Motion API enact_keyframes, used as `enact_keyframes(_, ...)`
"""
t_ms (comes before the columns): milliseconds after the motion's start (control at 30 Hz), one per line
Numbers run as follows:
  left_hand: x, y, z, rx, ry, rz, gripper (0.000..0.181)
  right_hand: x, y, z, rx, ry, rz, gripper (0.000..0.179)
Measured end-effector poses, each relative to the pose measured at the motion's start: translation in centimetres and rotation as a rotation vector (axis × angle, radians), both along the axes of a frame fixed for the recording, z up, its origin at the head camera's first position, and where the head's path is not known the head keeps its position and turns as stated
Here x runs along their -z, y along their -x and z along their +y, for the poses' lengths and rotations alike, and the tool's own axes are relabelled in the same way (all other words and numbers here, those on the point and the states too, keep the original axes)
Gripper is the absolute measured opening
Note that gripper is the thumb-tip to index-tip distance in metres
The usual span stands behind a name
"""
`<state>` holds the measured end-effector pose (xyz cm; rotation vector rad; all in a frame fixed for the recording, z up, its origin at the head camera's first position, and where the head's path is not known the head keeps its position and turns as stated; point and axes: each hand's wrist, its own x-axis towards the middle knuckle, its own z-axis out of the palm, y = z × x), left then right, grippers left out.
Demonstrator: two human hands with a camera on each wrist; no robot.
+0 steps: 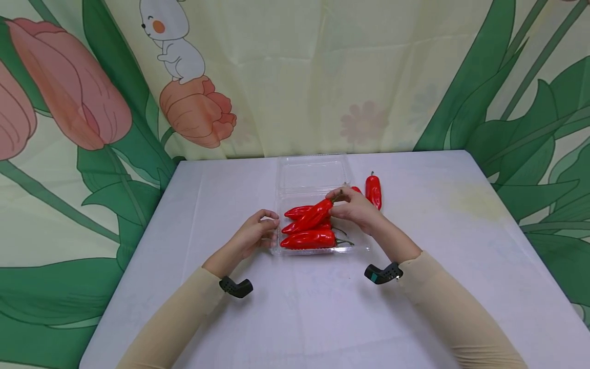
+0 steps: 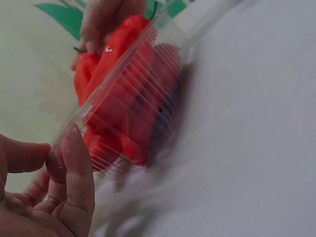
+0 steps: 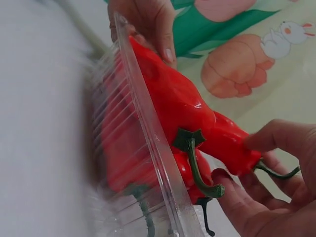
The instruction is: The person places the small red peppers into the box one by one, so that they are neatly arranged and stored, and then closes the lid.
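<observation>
A clear plastic clamshell box (image 1: 313, 175) lies with its lid folded back, and several red chili peppers (image 1: 308, 240) are piled in its base. My left hand (image 1: 256, 231) is at the box's left side; in the left wrist view its thumb and fingers (image 2: 78, 170) pinch the rim. Over the pile, my right hand (image 1: 354, 209) holds one red pepper (image 3: 231, 144) near its green stem, thumb on one side and fingers on the other. That pepper slants across the others, its tip toward the left. Whether it rests on them, I cannot tell.
Another red pepper (image 1: 373, 190) lies on the white tablecloth (image 1: 428, 205), right of the box. Part of one more red pepper (image 1: 356, 189) shows behind my right hand. A printed curtain (image 1: 295, 102) hangs behind the table's far edge.
</observation>
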<state>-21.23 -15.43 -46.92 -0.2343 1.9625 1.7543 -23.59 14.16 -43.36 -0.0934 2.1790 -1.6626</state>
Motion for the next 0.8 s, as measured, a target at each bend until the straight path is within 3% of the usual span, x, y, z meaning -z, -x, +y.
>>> enact_keyframes(433, 0.05, -0.08, -0.06, -0.001, 0.003, 0.007, 0.038, 0.2, -0.38, -0.37, -0.089, -0.105, 0.025, 0.051)
enact_keyframes(800, 0.06, 0.01, -0.04, -0.004, -0.004, -0.003, 0.037, -0.39, -0.56, -0.57, -0.097, -0.187, 0.077, 0.051)
